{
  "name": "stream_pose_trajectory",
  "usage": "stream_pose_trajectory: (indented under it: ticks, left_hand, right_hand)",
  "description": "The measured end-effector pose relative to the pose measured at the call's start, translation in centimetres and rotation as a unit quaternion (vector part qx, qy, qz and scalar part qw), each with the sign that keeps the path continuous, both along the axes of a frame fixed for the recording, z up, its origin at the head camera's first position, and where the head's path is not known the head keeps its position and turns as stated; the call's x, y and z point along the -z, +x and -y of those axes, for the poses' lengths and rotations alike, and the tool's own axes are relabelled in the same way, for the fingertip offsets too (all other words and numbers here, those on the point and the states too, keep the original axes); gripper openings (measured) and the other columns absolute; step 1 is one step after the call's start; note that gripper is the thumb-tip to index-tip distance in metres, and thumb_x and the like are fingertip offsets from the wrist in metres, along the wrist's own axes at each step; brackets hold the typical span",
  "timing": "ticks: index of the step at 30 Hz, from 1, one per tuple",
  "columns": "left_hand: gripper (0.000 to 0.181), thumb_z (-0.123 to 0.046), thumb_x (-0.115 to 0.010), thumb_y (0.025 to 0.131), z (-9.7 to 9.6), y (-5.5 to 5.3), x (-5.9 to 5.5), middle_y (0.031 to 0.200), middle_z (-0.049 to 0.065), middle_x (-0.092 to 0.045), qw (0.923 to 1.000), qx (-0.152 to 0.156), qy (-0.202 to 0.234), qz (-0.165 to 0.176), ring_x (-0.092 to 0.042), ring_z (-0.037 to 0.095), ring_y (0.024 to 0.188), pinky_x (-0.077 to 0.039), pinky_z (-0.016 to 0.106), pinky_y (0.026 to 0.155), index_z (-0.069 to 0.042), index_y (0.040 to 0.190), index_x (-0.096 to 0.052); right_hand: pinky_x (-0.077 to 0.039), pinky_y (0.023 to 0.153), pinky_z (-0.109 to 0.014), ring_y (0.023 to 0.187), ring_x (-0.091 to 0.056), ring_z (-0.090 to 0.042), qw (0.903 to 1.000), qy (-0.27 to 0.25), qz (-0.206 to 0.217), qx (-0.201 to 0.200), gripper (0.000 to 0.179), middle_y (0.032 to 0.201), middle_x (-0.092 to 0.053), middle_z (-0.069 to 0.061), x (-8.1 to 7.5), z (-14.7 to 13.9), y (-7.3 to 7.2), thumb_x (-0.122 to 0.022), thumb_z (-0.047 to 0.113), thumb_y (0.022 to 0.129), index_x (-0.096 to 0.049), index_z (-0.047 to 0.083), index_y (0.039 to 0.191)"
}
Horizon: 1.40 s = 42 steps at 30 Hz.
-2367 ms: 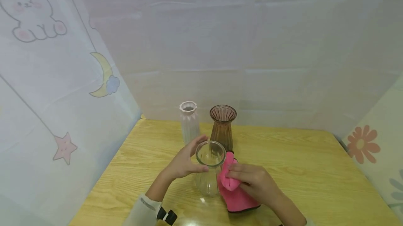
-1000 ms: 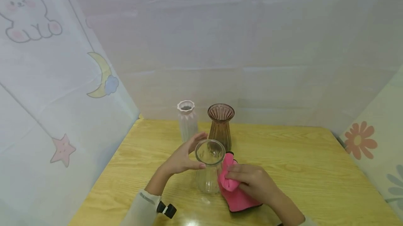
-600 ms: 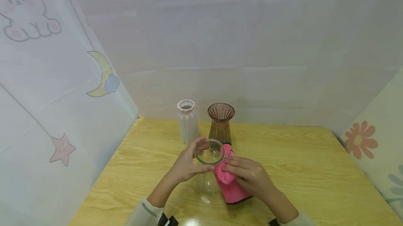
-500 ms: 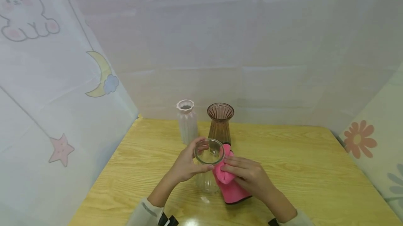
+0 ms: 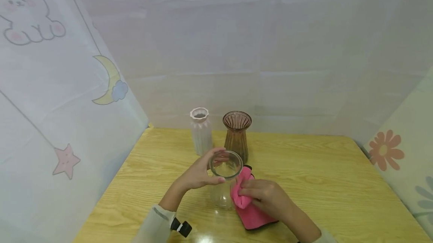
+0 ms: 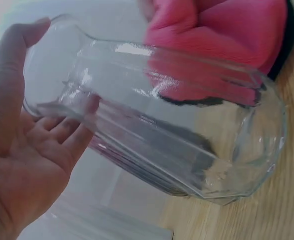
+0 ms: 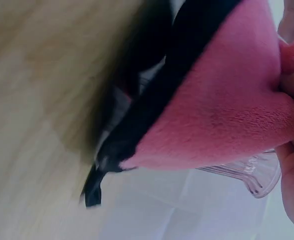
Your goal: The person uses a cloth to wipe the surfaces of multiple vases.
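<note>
My left hand [image 5: 197, 173] holds a clear glass vase [image 5: 223, 196] at its neck, the thumb on the near side of the rim and the fingers behind. In the left wrist view the vase's faceted base [image 6: 259, 165] shows over the wood. With its fingers bunched into a pink cloth [image 5: 253, 216], my right hand [image 5: 270, 198] presses the cloth along the vase's right side. The cloth has a black edging, seen large in the right wrist view, where a lower corner hangs loose. Part of the vase's right wall is hidden behind the cloth.
Behind the hands stand a white ribbed vase [image 5: 202, 135] and a brownish-purple ribbed glass vase [image 5: 236, 141], the latter close behind the clear vase. All is on a yellow wood-grain table [image 5: 321, 175], with a pale printed sheet [image 5: 304, 47] at the back and sides.
The right hand with the cloth rose along the vase's side, then came down again toward the base. The left hand keeps its hold on the neck, with the vase's rim shifting only slightly.
</note>
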State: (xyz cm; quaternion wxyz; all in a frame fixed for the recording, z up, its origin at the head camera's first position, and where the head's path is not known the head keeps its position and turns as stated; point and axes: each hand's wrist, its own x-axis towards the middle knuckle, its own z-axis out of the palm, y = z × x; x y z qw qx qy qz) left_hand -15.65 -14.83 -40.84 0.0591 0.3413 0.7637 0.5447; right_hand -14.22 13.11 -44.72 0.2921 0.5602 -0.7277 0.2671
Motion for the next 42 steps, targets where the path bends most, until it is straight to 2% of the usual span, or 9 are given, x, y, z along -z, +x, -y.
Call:
stream_pose_trajectory:
  ticks: [3,8,11,15,17,19,29,34,42]
  left_hand:
    - [0.093,-0.041,-0.077,0.090,0.4,-0.6,0.0,0.151,0.016,-0.047,0.9992,0.038,0.003,0.011,-0.049,0.032,0.138,-0.040,0.046,0.115,0.000,0.156,-0.024]
    - [0.098,-0.040,-0.077,0.090,0.7,-1.0,0.0,0.157,0.017,-0.040,0.9975,0.060,0.014,0.035,-0.041,0.032,0.144,-0.032,0.046,0.120,-0.007,0.160,-0.017]
    - [0.103,-0.037,-0.080,0.088,0.8,-0.3,-0.1,0.162,0.013,-0.033,0.9990,0.022,0.006,0.039,-0.035,0.029,0.148,-0.028,0.053,0.121,-0.013,0.163,-0.013]
    - [0.105,-0.040,-0.084,0.083,0.5,1.0,-0.1,0.164,0.008,-0.030,0.9976,-0.063,-0.016,0.022,-0.033,0.027,0.149,-0.029,0.055,0.119,-0.014,0.162,-0.018]
    - [0.104,-0.039,-0.085,0.082,0.1,1.6,-0.2,0.163,0.010,-0.033,0.9956,-0.091,-0.019,0.010,-0.036,0.027,0.147,-0.032,0.053,0.118,-0.010,0.160,-0.023]
    - [0.102,-0.036,-0.086,0.081,-0.4,2.1,-0.3,0.160,0.013,-0.037,0.9941,-0.107,-0.016,0.004,-0.039,0.028,0.146,-0.036,0.050,0.117,-0.006,0.158,-0.026]
    - [0.091,-0.031,-0.087,0.081,-1.6,2.6,-0.6,0.145,0.011,-0.056,0.9867,-0.159,-0.030,0.013,-0.054,0.025,0.132,-0.045,0.045,0.110,-0.009,0.153,-0.035]
    - [0.088,-0.030,-0.085,0.083,-1.2,2.2,-0.7,0.143,0.009,-0.056,0.9900,-0.131,-0.051,0.013,-0.055,0.024,0.131,-0.045,0.046,0.110,-0.009,0.152,-0.035]
    - [0.087,-0.026,-0.080,0.089,0.2,0.2,-0.7,0.151,0.011,-0.050,0.9991,-0.012,-0.030,0.027,-0.050,0.027,0.137,-0.042,0.042,0.113,-0.007,0.156,-0.029]
  right_hand:
    - [-0.057,0.086,-0.022,0.095,-0.072,-0.009,0.9991,0.037,0.021,0.007,0.032,0.100,-0.076,0.005,0.4,-0.2,0.2,-0.082,-0.002,0.071,-0.080,0.019,0.095]
    - [-0.057,0.084,-0.020,0.095,-0.072,-0.008,0.9963,0.078,0.036,0.008,0.037,0.098,-0.076,0.007,0.5,-0.4,0.3,-0.086,-0.004,0.070,-0.080,0.020,0.097]
    - [-0.058,0.085,-0.023,0.095,-0.072,-0.011,0.9973,0.066,0.029,0.009,0.037,0.100,-0.077,0.004,0.1,-0.6,0.4,-0.085,-0.003,0.071,-0.080,0.020,0.099]
    - [-0.058,0.089,-0.028,0.095,-0.074,-0.017,1.0000,0.002,0.005,0.008,0.018,0.105,-0.077,-0.002,-1.0,-0.8,0.3,-0.069,0.008,0.095,-0.080,0.019,0.104]
    - [-0.058,0.090,-0.030,0.095,-0.075,-0.021,0.9995,-0.030,-0.010,0.004,0.025,0.106,-0.077,-0.005,-1.6,-0.7,0.2,-0.055,0.015,0.104,-0.079,0.017,0.106]
    - [-0.056,0.092,-0.029,0.096,-0.075,-0.023,0.9984,-0.051,-0.022,0.005,0.034,0.107,-0.077,-0.006,-2.2,-0.5,0.1,-0.045,0.020,0.108,-0.079,0.016,0.108]
    - [-0.059,0.087,-0.032,0.092,-0.075,-0.024,0.9941,-0.090,-0.060,-0.010,0.028,0.103,-0.078,-0.008,-2.0,0.7,-0.3,-0.052,0.020,0.107,-0.079,0.013,0.106]
    - [-0.059,0.085,-0.033,0.092,-0.075,-0.021,0.9958,-0.072,-0.058,-0.005,0.031,0.103,-0.078,-0.006,-1.3,0.8,-0.1,-0.050,0.022,0.108,-0.080,0.015,0.103]
    - [-0.059,0.086,-0.029,0.095,-0.074,-0.014,0.9997,-0.008,-0.023,-0.003,0.027,0.103,-0.078,-0.001,0.2,0.3,0.5,-0.055,0.024,0.106,-0.080,0.019,0.099]
